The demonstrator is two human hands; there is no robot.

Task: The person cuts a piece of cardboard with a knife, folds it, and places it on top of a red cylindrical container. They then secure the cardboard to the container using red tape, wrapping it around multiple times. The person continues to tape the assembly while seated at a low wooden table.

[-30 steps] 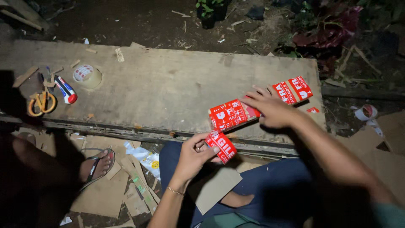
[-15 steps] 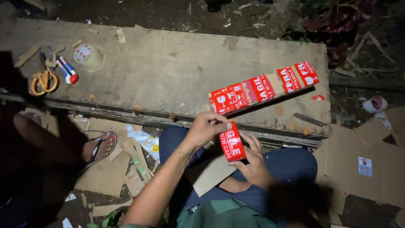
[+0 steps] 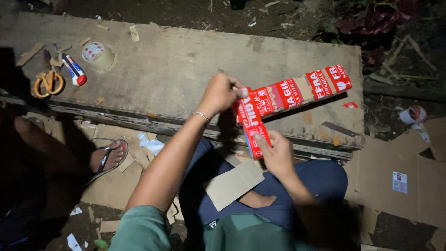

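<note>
Head camera looks down at the small red box with white print (image 3: 253, 125), which you hold upright in the air just in front of the near edge of the counter (image 3: 186, 69). Your left hand (image 3: 223, 93) is closed on the top end of this box, with the fingers wrapped around it. Your right hand (image 3: 278, 155) grips the bottom end, thumb on the front face and the other fingers behind. Just behind the box, a long cardboard package covered with red and white warning tape (image 3: 302, 88) lies at an angle on the wooden counter; from here you cannot tell if the box touches it. A flat piece of brown cardboard (image 3: 234, 183) rests on your lap, under your hands. Far on the left of the counter are a roll of clear tape (image 3: 97, 55), a red, white and blue utility knife (image 3: 74, 69) and orange-handled scissors (image 3: 48, 83). A foot in a sandal (image 3: 109, 155) stands on cardboard scraps at the left.
</note>
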